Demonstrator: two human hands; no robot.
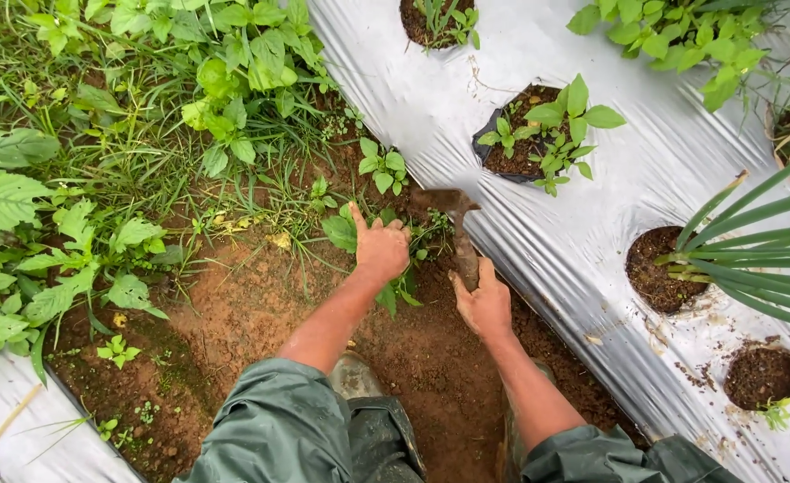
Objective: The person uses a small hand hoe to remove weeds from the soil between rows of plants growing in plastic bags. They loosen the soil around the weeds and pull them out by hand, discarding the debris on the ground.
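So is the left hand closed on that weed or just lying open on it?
Closed: the left hand is curled down over the leafy weed at the furrow's edge, knuckles up, fingers tucked into the leaves. The right hand grips a small hoe's handle.

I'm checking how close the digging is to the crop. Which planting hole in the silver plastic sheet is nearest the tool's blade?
The hole with small broad-leaved plants, just up-right of the hand hoe in the right hand. The others lie farther along the silver sheet.

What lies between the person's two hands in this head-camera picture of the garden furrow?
In the head view, between the left hand and the right hand lie bare reddish soil and a few small green weed leaves. The right hand holds a small hoe.
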